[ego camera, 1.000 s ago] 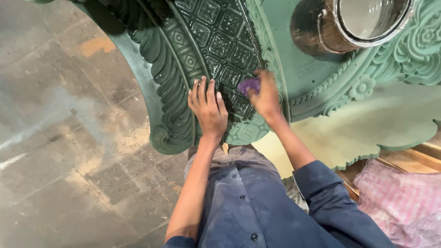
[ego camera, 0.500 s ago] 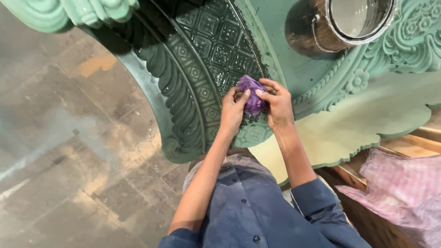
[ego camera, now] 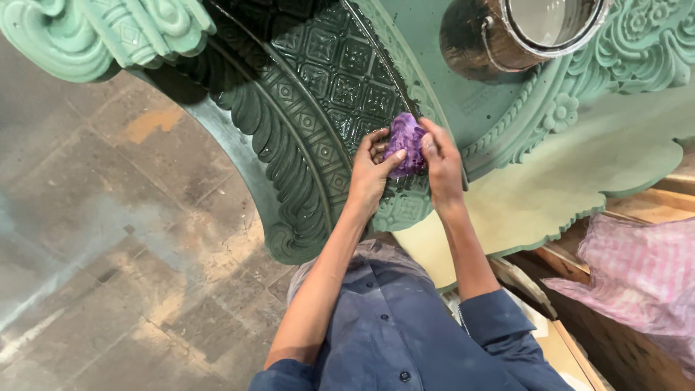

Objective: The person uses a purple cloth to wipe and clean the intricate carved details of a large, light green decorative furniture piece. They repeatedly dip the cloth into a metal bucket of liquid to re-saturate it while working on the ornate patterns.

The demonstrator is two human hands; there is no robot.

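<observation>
Soft, even daylight fills the scene, with wet glare on the dark carved panel [ego camera: 318, 94] just above the left hand [ego camera: 371, 170] and right hand [ego camera: 441, 170], a deep shadow up-left of them, sharp focus at the hands, and slight bending toward the edges.

Left of the hands lies a worn grey stone floor [ego camera: 94, 239], blotched with pale dust and an orange stain; to their right, lower down, wooden boards [ego camera: 572, 347] sit under a pink checked cloth [ego camera: 637, 275]; light is soft, even.
</observation>
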